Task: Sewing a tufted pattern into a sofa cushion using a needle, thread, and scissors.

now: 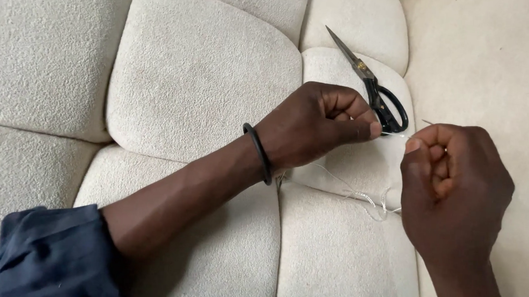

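- Left hand (318,124): curled, thumb and forefinger pinched on a fine white thread (359,194); black bangle (258,153) worn at the wrist.
- Right hand (452,184): closed in a loose fist, a thin needle (427,122) pinched at the fingertips.
- Thread: trailed in loose loops over the cream tufted cushion (201,77) between both hands.
- Black-handled scissors (372,88): laid on the cushion just behind the hands.

Cream, nubby-textured cushions (202,71) fill the frame. Scissors (372,88) show black handles and grey blades with a gold pivot. Bangle (258,153) black, sleeve (50,254) navy, thread (365,197) white.
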